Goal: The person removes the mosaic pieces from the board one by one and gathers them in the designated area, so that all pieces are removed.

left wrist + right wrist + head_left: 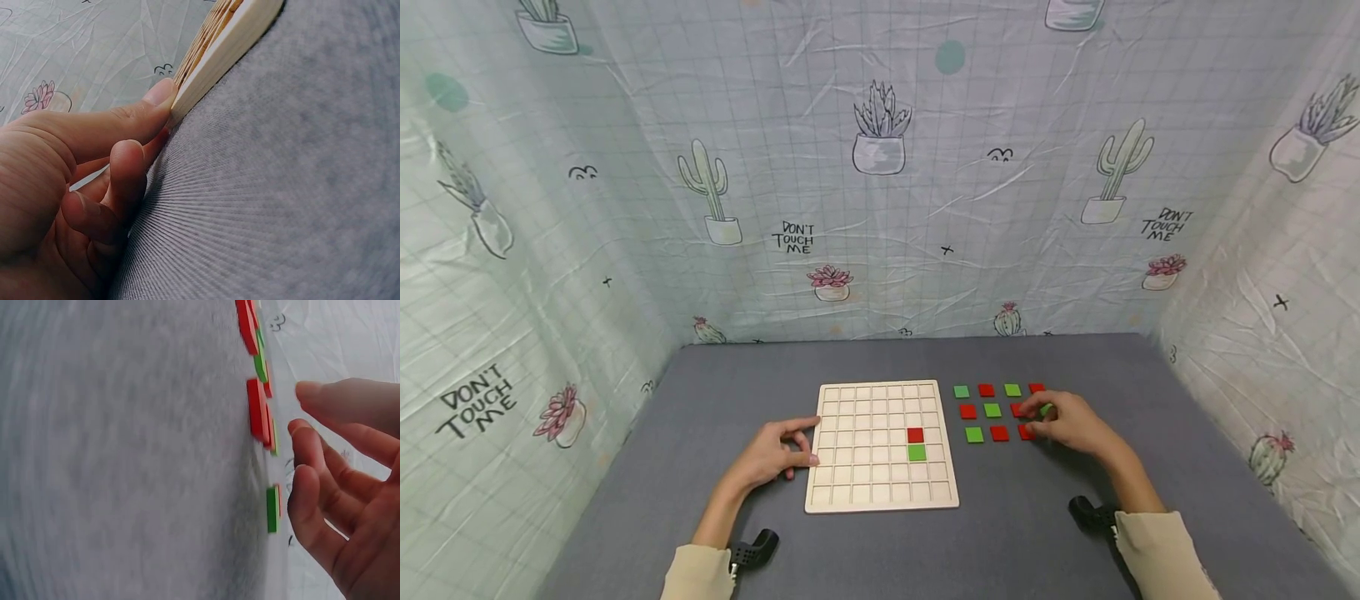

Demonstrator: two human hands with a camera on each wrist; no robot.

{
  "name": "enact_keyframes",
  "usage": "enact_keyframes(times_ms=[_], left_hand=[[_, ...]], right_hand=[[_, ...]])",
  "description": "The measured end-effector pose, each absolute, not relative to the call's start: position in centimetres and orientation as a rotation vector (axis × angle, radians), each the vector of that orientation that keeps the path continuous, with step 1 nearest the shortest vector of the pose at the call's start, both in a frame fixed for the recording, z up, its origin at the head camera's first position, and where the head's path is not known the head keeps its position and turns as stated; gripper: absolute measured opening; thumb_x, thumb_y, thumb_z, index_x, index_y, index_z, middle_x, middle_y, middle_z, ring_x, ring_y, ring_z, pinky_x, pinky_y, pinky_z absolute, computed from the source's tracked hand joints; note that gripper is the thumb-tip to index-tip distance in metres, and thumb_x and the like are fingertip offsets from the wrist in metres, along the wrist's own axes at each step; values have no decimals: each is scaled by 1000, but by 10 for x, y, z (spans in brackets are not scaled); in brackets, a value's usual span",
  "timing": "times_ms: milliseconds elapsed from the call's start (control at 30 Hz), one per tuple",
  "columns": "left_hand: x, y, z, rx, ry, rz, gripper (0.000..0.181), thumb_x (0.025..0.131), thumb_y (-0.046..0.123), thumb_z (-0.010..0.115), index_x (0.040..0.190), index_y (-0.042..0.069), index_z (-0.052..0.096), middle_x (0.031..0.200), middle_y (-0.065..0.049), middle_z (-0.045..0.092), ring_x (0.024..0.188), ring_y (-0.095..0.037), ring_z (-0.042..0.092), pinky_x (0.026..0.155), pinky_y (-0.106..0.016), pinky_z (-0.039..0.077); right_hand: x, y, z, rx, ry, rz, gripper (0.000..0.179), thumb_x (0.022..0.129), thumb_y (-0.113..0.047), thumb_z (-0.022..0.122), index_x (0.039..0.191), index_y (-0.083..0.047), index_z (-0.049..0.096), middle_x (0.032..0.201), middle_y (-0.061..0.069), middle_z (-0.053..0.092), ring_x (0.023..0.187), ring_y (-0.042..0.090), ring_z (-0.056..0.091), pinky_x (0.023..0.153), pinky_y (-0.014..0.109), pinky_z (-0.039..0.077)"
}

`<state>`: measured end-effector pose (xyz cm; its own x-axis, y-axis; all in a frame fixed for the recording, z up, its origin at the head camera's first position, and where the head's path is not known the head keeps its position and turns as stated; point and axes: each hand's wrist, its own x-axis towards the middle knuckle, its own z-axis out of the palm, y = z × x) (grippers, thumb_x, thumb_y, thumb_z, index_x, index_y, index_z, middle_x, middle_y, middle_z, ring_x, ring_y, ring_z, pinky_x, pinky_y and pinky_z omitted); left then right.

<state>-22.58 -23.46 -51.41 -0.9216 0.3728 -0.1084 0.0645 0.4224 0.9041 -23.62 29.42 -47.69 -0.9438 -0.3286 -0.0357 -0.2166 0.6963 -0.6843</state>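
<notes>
A square wooden grid board lies on the table, with a red tile directly above a green tile in its right part. Against its left edge rest the spread thumb and index finger of my left hand; the other fingers curl loosely below the thumb in the left wrist view. My right hand hovers over the right end of the loose tiles, nearest a red tile partly hidden by its fingertips. In the right wrist view, thumb and fingers stand apart with nothing visible between them.
Several loose red and green tiles lie in rows right of the board, among them a green tile and a red tile. A grey cloth covers the table. Patterned curtains enclose its back and sides.
</notes>
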Motion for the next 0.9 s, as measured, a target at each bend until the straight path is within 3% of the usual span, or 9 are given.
enact_keyframes(times_ms=[300, 533, 900], left_hand=[[-231, -237, -514, 391, 2385, 1494, 71, 85, 14, 86, 148, 2, 55, 85, -9, 68, 49, -11, 53, 49, -31, 52], [-233, -239, -514, 385, 2378, 1494, 72, 85, 14, 86, 148, 2, 55, 86, -9, 67, 49, -11, 52, 49, -31, 52], [-234, -239, -513, 379, 2361, 1511, 72, 85, 13, 86, 149, 2, 55, 86, -10, 66, 49, -11, 53, 49, -31, 53]], right_hand=[[-236, 272, -475, -521, 2756, -1157, 29, 94, -15, 76, 121, -4, 71, 108, 13, 72, 66, 8, 62, 57, 28, 52], [-238, 252, -475, -600, 2755, -1173, 26, 95, -14, 76, 118, -5, 72, 100, 6, 71, 63, 5, 59, 57, 27, 51], [-249, 204, -467, -700, 2749, -1105, 19, 96, -11, 72, 115, -6, 72, 103, 5, 72, 71, 10, 64, 61, 26, 52]])
